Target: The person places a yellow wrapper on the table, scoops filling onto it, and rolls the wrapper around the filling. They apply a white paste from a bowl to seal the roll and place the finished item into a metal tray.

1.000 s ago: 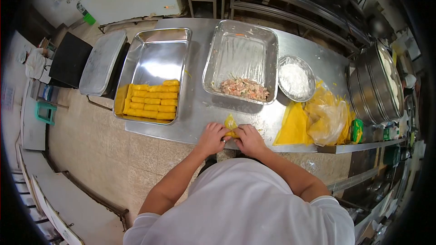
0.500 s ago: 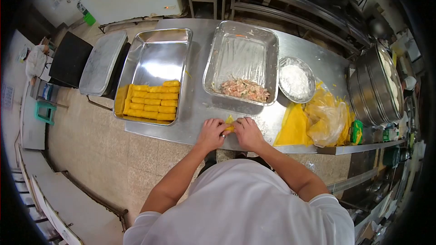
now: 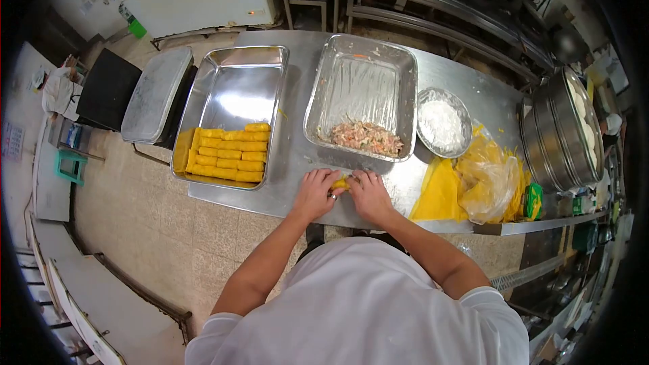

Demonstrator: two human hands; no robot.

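Your left hand and right hand meet at the near edge of the steel table, the fingers of both clamped on the ends of a small yellow roll between them. On the left, a deep tray holds rows of yellow rolls at its near end. Just beyond your hands, a pan holds meat filling; to its right stand a bowl of white powder and, nearer, yellow wrappers.

A small yellow roll, its middle showing and ends hidden, lies close and roughly parallel to the near edge of the tabletop.
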